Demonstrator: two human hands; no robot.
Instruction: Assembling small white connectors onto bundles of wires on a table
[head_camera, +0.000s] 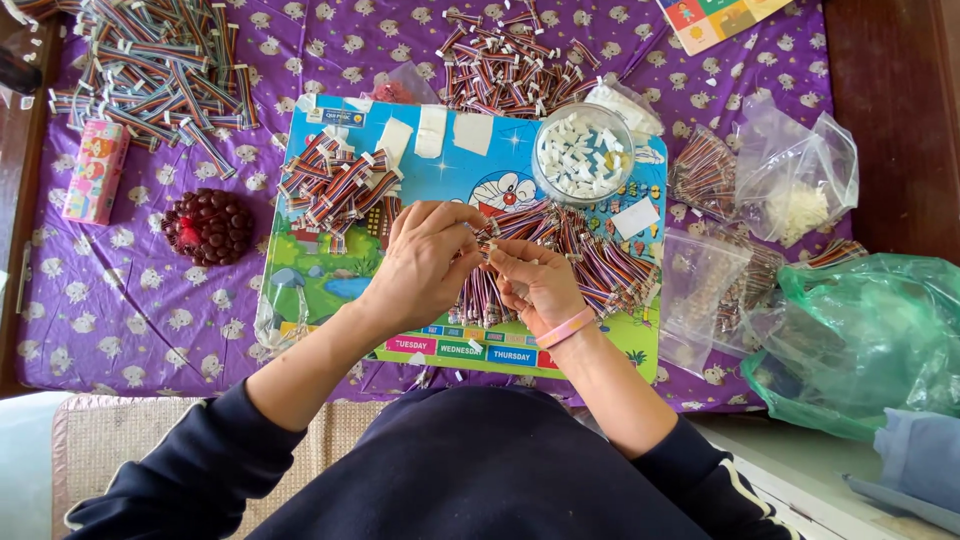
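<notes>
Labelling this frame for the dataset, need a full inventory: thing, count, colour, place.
cloth: one, purple, covering table
play mat: one, blue-green cartoon, centre
ribbon cable pieces: many, multicoloured, loose on mat under hands
cable piles: three more, far left, top centre, on mat's left
round tub: one, clear, with white connectors, on mat's right
plastic bags: several, clear, right
green bag: one, right edge
pink carton: one, left
bead ball: one, dark red, left
wristband: one, pink, right wrist
left hand: grip on one cable piece
right hand: pinching same piece
</notes>
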